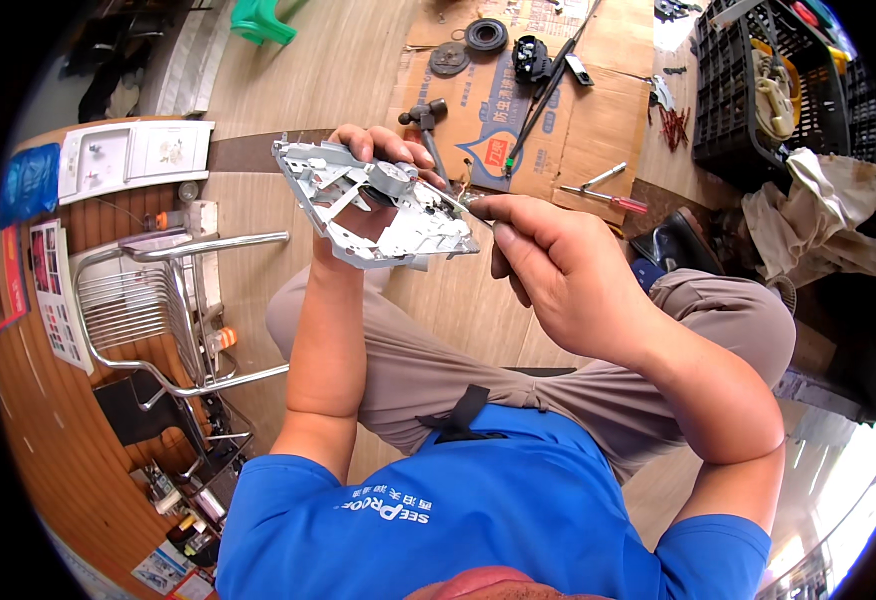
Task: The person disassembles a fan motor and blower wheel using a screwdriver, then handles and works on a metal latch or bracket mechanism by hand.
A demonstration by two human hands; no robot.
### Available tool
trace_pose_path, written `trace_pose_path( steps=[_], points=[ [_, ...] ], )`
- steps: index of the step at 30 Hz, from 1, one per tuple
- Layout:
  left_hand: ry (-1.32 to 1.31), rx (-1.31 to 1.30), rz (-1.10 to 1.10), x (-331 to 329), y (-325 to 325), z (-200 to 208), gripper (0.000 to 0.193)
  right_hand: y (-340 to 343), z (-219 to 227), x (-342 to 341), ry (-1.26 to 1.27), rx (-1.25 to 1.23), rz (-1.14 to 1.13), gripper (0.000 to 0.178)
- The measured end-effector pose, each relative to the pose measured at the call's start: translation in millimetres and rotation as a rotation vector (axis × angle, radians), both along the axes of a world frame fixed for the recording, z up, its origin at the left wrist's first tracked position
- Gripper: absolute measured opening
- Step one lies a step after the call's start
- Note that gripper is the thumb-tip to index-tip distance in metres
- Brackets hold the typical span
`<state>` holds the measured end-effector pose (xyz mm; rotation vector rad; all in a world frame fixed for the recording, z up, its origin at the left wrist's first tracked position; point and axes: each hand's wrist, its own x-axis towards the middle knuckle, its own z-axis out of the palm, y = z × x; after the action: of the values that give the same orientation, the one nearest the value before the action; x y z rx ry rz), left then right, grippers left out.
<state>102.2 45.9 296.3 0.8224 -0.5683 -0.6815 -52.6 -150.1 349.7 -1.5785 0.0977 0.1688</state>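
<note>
Left hand point(390, 147) grips the frame point(420, 232); right hand point(553, 255) is pinched closed beside it, contents unclear. Hammer point(424, 114) lies at cardboard's point(603, 115) left edge.

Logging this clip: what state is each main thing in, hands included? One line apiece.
Grey-white mechanism, held up off the floor, inner parts exposed
Left hand, gripping the mechanism
Right hand, fingers curled at the mechanism's edge; anything pinched is unclear
Cardboard, spread flat on the floor
Hammer, lying on the cardboard
Red-handled screwdriver, lying at the cardboard's edge
Black crate, open-topped, with things inside
</note>
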Motion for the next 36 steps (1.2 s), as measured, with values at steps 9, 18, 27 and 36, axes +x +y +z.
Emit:
trace_pose_path(
  steps=[9, 18, 27, 36],
  points=[
    [0.06, -0.03, -0.045, 1, -2, 2, 0.022, 5, -3, 0, 0.084, 0.23, -0.01, 0.028],
    [0.015, -0.008, -0.032, 0, 0, 1, 0.027, 9, -7, 1, 0.001, 0.145, -0.085, 0.025],
    [0.033, -0.004, -0.01, -4, -1, 0, 0.026, 12, -16, 0, -0.296, -0.121, -0.145, 0.022],
    [0.03, 0.041, -0.026, -3, 4, -2, 0.034, -5, -8, -2, -0.563, -0.86, 0.029, 0.044]
  ],
)
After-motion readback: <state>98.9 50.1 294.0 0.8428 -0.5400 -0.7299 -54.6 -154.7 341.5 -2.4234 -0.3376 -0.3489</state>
